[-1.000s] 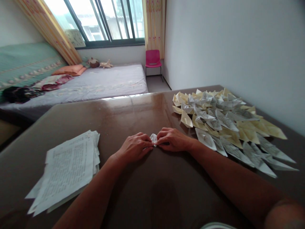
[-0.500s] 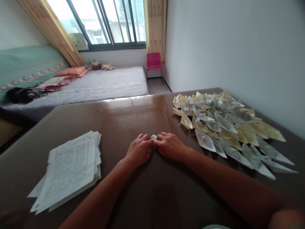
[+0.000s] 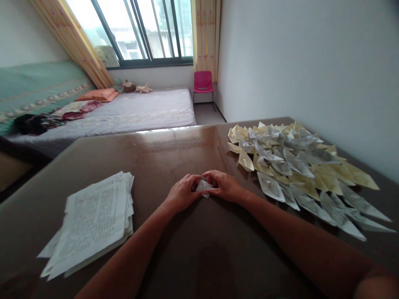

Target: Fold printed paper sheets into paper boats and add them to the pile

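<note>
Between my two hands, just above or on the brown table, is a small folded piece of paper [image 3: 204,187], whitish with faint print. My left hand [image 3: 184,191] pinches its left corner between thumb and fingers. From the other side my right hand [image 3: 225,186] grips the right corner, thumb in front and fingers curled behind. The paper's middle shows as a rough diamond shape, and its corners are hidden by my fingers. To the right lies a large group of folded paper boats [image 3: 271,187], some white with print, some yellowish.
A stack of printed paper sheets [image 3: 96,211] lies on the left of the glossy brown table [image 3: 168,158]. A white wall [image 3: 299,58] runs along the right. Beyond the table are a bed [image 3: 162,106] and a pink chair [image 3: 203,82] under the window.
My fingers have spread a little, so more of the folded paper shows between them; before, both hands were closed tightly over it. The view has shifted slightly.
</note>
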The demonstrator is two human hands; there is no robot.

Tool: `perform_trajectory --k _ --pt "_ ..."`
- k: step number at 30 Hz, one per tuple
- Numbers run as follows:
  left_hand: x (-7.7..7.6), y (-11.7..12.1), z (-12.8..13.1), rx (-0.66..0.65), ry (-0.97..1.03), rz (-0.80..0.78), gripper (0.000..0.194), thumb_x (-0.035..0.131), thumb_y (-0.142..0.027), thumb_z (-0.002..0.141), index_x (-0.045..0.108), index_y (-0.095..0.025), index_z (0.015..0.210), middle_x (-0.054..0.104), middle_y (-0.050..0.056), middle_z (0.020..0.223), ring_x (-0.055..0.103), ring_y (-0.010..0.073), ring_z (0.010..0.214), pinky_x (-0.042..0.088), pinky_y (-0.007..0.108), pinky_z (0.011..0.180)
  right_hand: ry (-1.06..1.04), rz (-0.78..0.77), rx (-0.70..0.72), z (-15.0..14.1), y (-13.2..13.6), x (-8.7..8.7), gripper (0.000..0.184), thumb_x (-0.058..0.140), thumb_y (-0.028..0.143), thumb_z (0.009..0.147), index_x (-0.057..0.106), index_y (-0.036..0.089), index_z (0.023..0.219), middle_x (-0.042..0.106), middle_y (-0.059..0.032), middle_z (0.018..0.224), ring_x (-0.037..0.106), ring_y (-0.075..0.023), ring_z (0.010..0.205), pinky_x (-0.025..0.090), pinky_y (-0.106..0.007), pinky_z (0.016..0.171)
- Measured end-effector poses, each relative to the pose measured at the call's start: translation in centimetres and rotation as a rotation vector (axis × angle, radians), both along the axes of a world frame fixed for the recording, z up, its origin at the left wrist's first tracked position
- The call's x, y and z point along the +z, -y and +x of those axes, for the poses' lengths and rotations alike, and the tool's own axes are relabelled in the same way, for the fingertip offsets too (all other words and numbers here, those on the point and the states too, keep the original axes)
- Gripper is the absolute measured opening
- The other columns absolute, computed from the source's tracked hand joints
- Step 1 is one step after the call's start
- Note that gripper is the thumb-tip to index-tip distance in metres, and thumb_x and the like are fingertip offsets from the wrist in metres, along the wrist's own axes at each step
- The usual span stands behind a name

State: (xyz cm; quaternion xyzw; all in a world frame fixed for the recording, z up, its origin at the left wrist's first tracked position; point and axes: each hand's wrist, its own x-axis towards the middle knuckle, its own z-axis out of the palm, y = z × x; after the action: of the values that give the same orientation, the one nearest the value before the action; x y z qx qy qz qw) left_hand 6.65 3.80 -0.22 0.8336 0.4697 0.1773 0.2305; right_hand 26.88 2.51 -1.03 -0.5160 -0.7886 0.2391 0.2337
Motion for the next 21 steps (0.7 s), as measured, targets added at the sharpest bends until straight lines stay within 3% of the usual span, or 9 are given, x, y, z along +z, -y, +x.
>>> perform_trajectory --k 5,9,13,21 --pt "-0.1 -0.6 -0.1 0.022 0.194 -0.195 0.02 0.065 -0.029 0.075 0.068 -0.017 0.091 0.063 0.0 0.071 0.057 0.0133 0.065 0.044 0.024 0.061 -0.041 0.004 0.02 0.5 -0.4 -0.4 0.046 0.075 0.034 0.072 0.061 0.022 0.113 0.062 -0.0008 0.093 0.056 -0.0107 0.071 0.041 -0.023 0.064" --pt "-0.1 -0.6 -0.2 -0.043 0.431 -0.294 0.016 0.066 -0.027 0.075 0.067 -0.015 0.084 0.065 0.001 0.072 0.059 0.0126 0.067 0.046 0.023 0.062 -0.077 0.02 0.082 0.6 -0.4 -0.3 0.022 0.07 0.038 0.078 0.069 0.02 0.092 0.063 0.0004 0.08 0.053 -0.0094 0.064 0.038 -0.021 0.059" --pt "-0.3 -0.5 0.0 0.006 0.537 -0.294 0.022 0.067 -0.034 0.077 0.069 -0.015 0.087 0.069 0.004 0.076 0.063 0.0148 0.071 0.049 0.025 0.067 -0.176 0.13 0.116 0.3 -0.3 0.3 0.021 0.062 0.034 0.087 0.069 0.017 0.076 0.063 -0.0012 0.07 0.054 -0.0114 0.067 0.038 -0.022 0.062" --pt "-0.2 -0.3 0.3 0.071 0.504 -0.189 0.024 0.064 -0.04 0.079 0.071 -0.016 0.081 0.071 0.003 0.075 0.062 0.0151 0.07 0.047 0.024 0.066 -0.155 0.214 0.101 0.3 -0.2 0.5 0.024 0.056 0.035 0.091 0.07 0.019 0.08 0.066 -0.0038 0.076 0.058 -0.0143 0.074 0.042 -0.025 0.071"
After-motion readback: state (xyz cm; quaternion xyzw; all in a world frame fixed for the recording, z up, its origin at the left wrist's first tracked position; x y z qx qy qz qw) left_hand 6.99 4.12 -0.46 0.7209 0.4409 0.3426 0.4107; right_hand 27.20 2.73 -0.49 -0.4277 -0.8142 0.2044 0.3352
